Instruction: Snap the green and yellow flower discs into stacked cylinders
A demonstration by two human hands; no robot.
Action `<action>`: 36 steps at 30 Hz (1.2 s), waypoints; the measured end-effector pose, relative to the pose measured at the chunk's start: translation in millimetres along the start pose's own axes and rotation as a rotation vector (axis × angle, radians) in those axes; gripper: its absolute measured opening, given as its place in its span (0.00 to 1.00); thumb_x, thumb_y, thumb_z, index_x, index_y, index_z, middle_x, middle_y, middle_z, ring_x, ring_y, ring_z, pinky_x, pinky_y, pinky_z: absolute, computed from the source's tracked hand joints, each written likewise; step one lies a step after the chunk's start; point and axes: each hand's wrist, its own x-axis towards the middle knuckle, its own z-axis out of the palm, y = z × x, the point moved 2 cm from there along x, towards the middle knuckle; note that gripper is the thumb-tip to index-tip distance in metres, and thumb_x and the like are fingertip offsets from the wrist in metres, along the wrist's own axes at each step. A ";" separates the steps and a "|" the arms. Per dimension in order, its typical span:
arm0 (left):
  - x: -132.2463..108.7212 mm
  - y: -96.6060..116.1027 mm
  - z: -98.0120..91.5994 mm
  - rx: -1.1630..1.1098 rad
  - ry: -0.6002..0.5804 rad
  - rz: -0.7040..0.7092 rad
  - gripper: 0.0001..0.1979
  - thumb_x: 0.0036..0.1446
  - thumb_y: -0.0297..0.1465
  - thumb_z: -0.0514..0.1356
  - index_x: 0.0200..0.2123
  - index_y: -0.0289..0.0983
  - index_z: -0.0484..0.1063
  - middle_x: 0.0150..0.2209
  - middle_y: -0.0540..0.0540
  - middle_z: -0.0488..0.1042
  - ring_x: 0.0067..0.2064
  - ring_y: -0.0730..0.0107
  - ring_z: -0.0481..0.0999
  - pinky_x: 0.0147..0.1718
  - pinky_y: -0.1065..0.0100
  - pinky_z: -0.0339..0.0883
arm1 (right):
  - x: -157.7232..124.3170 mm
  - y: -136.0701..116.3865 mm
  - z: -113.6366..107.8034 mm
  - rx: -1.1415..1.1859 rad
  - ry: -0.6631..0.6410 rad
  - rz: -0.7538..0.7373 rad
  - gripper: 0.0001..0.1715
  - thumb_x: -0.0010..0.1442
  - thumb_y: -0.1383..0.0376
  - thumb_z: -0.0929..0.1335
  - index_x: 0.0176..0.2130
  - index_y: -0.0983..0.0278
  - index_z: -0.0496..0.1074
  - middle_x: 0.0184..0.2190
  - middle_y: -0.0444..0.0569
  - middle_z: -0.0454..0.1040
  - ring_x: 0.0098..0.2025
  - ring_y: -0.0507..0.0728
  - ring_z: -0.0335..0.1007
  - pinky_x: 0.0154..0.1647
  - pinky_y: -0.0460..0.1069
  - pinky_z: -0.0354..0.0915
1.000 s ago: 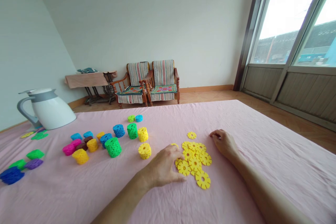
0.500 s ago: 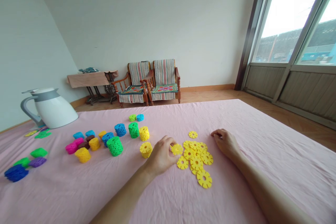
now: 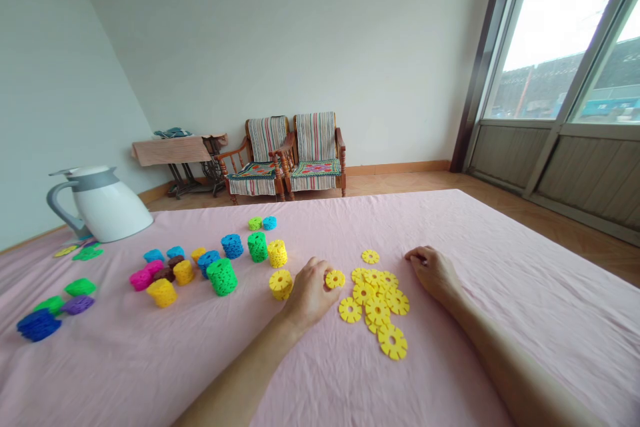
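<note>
In the head view, a person's left hand [image 3: 309, 293] pinches a yellow disc [image 3: 335, 279] between thumb and fingers, its notched face turned toward the camera, just left of a loose pile [image 3: 377, 301] of matching discs on a pink cloth [image 3: 540, 280]. Whether more discs sit behind the one in the grip cannot be told. The right hand [image 3: 435, 272] rests on the cloth to the right of the pile, fingers loosely curled; its palm is hidden, so whether it has hold of anything cannot be told.

A lone disc [image 3: 371, 256] lies flat just beyond the pile. Near the left hand's knuckles stands a short yellow stack [image 3: 281, 285], with a taller yellow stack [image 3: 277, 253] behind it. Farther left are two green stacks [image 3: 222, 277], a group of blue, pink, brown and orange stacks [image 3: 163, 273], and, near the edge of the picture, a dark blue stack [image 3: 39, 325]. A white jug [image 3: 113, 210] stands at the far left of the cloth. Two chairs [image 3: 317, 147] with striped covers face the table from the wall.
</note>
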 end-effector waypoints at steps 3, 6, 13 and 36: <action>-1.6 3.4 -5.6 -0.016 0.008 0.019 0.07 0.45 0.26 0.60 0.31 0.37 0.69 0.34 0.48 0.67 0.34 0.69 0.69 0.31 0.71 0.61 | 0.1 0.3 -0.2 -0.002 0.002 -0.002 0.16 0.52 0.67 0.59 0.31 0.63 0.75 0.34 0.49 0.75 0.35 0.54 0.70 0.36 0.46 0.61; -7.2 13.7 -14.6 -0.072 -0.029 0.088 0.07 0.47 0.29 0.60 0.32 0.38 0.69 0.35 0.48 0.68 0.36 0.69 0.69 0.34 0.71 0.61 | 0.2 0.5 -0.2 -0.004 0.004 -0.003 0.16 0.52 0.67 0.59 0.30 0.63 0.75 0.34 0.49 0.75 0.35 0.55 0.70 0.35 0.46 0.61; -21.9 30.2 -16.2 -0.080 -0.287 0.165 0.19 0.37 0.36 0.68 0.34 0.39 0.70 0.37 0.49 0.69 0.38 0.65 0.69 0.33 0.70 0.60 | 0.4 0.7 -0.4 -0.012 0.009 -0.007 0.16 0.52 0.67 0.59 0.30 0.63 0.75 0.34 0.49 0.75 0.35 0.55 0.70 0.35 0.46 0.61; 1.7 5.5 -4.9 -0.006 0.061 0.065 0.10 0.43 0.24 0.59 0.32 0.38 0.69 0.34 0.48 0.69 0.40 0.65 0.68 0.39 0.67 0.62 | -0.1 -0.4 -1.2 -0.015 -0.006 -0.001 0.16 0.53 0.68 0.59 0.31 0.63 0.75 0.35 0.49 0.75 0.35 0.54 0.71 0.37 0.45 0.61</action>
